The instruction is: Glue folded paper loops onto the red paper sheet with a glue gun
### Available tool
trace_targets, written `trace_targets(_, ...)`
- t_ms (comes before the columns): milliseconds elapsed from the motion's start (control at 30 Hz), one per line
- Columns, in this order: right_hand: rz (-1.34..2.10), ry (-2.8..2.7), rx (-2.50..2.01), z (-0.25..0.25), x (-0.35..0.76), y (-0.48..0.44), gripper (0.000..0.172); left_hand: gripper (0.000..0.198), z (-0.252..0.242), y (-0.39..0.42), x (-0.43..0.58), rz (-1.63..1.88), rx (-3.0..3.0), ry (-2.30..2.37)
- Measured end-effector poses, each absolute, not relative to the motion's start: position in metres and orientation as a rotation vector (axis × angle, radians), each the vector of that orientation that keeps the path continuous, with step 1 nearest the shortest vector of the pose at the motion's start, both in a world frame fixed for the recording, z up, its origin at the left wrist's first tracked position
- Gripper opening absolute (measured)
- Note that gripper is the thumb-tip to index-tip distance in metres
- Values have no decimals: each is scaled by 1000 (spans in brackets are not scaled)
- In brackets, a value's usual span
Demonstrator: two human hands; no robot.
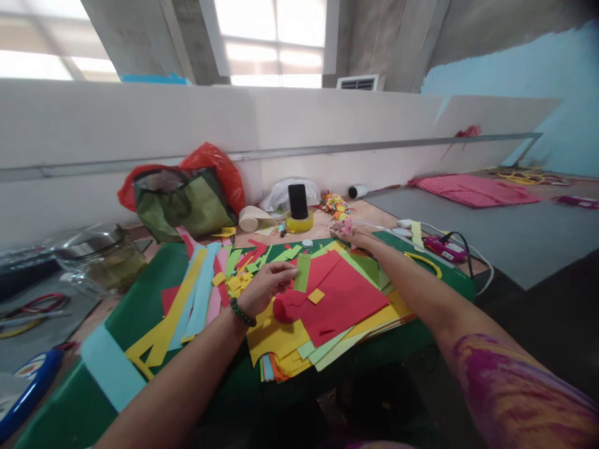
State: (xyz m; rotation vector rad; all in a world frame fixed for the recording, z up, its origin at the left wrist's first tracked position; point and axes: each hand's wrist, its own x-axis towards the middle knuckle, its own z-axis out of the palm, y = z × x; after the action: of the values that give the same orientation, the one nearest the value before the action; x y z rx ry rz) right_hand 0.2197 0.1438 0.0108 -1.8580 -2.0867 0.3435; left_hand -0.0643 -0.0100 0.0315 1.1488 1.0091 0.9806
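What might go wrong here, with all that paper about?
The left hand holds a green strip over a loose paper stack that overhangs the mat's near edge; a nudge might slide sheets off. The right hand reaches far across, so that forearm may drag strips. The phone stands propped on a tape roll and looks easy to topple.

No text, label, brand, number or sign can be read anywhere in this view. The black phone (298, 201) propped upright on the yellow tape roll (300, 222) shows a dark, blank screen. The magenta device (444, 247) to the right of that tape roll and the blue-rimmed object (28, 390) far to its left carry marks too blurred to read.
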Motion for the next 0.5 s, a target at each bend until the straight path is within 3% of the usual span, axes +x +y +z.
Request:
trace_targets(300,221,-2168,-1837,51,214,75,27,42,31,-11,-60,1042,1032,1032)
trace_targets(400,233,-2263,-1386,45,193,29,14,42,32,-12,-57,1054,966,1020)
trace_targets(500,172,-2288,-904,30,167,-3,20,39,32,-16,-53,1010,960,993)
